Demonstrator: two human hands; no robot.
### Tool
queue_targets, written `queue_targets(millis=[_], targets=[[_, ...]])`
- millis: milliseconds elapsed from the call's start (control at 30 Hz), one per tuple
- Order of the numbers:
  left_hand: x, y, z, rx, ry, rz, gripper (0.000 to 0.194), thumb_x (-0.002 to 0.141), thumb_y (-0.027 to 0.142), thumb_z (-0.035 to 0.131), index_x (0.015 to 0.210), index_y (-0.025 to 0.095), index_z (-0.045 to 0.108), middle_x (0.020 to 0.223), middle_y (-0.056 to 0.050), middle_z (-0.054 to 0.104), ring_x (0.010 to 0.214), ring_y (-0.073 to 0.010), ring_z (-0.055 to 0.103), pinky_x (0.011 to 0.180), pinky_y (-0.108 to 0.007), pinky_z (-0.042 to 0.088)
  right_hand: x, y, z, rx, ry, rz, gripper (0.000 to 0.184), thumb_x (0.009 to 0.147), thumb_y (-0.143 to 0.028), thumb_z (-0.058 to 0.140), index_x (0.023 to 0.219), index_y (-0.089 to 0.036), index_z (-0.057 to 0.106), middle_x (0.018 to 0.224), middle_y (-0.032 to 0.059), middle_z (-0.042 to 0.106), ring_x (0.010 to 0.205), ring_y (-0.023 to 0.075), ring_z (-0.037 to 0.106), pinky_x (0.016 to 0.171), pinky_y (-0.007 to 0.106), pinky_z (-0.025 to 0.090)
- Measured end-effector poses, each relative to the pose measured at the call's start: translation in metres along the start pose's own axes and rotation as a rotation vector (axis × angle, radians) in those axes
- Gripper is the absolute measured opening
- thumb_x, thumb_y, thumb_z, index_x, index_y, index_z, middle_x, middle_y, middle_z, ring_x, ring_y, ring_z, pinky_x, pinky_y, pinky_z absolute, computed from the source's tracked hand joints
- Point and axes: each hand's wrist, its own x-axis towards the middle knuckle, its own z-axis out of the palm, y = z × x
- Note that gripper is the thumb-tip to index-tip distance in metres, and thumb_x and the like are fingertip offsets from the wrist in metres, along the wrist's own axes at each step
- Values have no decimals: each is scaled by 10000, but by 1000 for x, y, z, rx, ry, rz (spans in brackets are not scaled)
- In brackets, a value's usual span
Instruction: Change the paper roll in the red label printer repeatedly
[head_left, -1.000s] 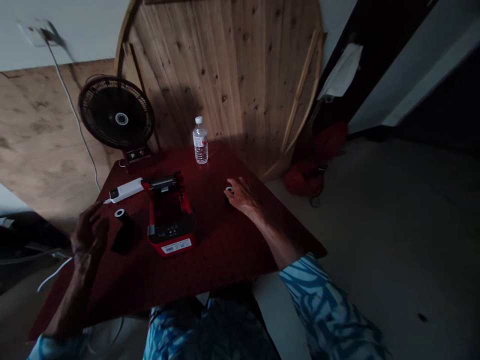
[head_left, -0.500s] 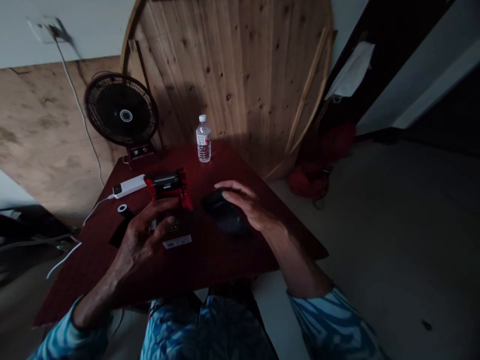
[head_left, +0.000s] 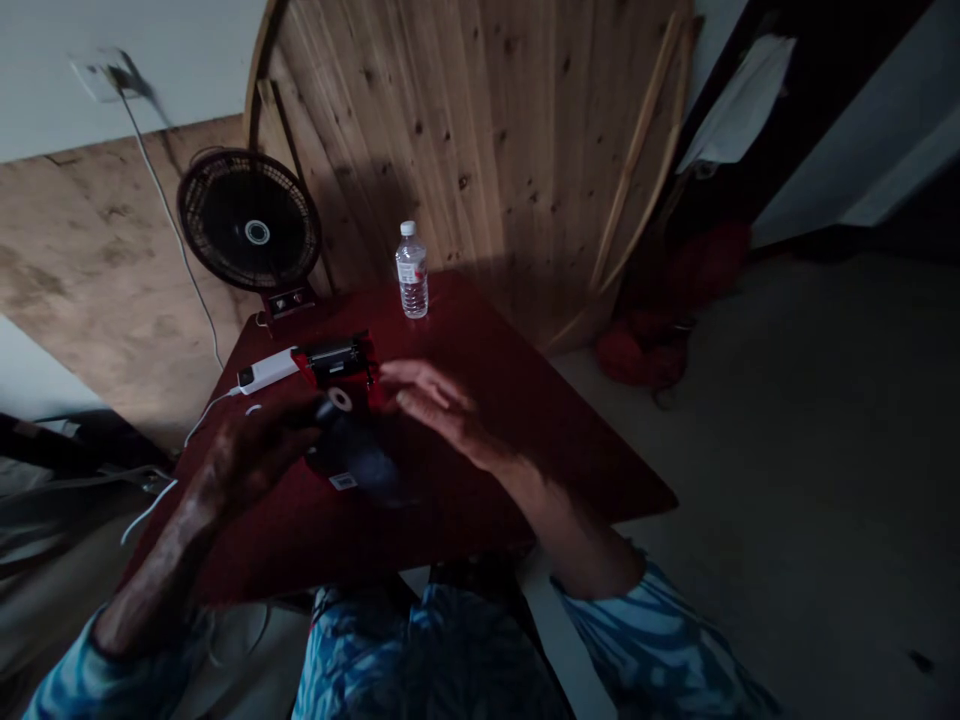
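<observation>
My left hand is at the left of the table, blurred, its fingers closed on a dark ribbon roll with a pale ring-shaped core. A smeared, dark, see-through strip hangs from that roll toward the table front. My right hand hovers just right of the roll, fingers stretched out, holding nothing that I can see. Behind the roll stands a red and black device with its roller part exposed. A white label shows low on a dark part, mostly covered by the strip.
A white power bank with a cable lies left of the device. Farther back are a fan and a water bottle. A pale round end peeks out behind my left hand. The red table ends at the right.
The dark roll and strip have moved left from my right hand to my left hand. My left hand has left the device's front; my right hand has shifted left and opened.
</observation>
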Motion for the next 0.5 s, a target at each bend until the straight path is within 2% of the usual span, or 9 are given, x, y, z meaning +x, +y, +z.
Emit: queue_targets(millis=[100,167,233,367,500], targets=[[15,-11,-6,22,-48,-16,436,809,424,592,1189,246,710,996,-31,785,867,-256,733,745,-332,589,8,25,-25,-79,168,31,318,916,-414,565,1175,-240,626,1191,66,688,927,161,689,868,356,549],[28,-16,2,101,-86,-23,390,783,357,606,1135,239,723,991,-27,783,858,-250,731,764,-339,585,11,53,-38,-169,180,88,306,918,-392,553,1159,-225,640,1093,61,715,910,170,691,875,366,545],[41,-17,15,242,-130,-7,363,779,295,615,1117,230,728,1039,-38,780,911,-258,730,819,-352,578,12,84,-44,-298,217,105,268,919,-350,538,1118,-226,669,1069,56,728,991,189,682,926,382,530],[63,-11,35,494,-272,53,338,822,200,593,1126,226,738,1176,-88,752,1103,-320,690,928,-409,544,13,130,-46,-446,268,88,225,902,-234,510,1020,-222,702,1080,56,744,1056,197,684,973,397,523],[71,-8,35,551,-307,60,351,823,153,581,1120,241,748,1211,-108,740,1108,-345,686,923,-432,533,13,146,-40,-492,275,80,232,871,-187,544,1039,-223,700,1128,70,743,1109,207,678,1039,432,491]])
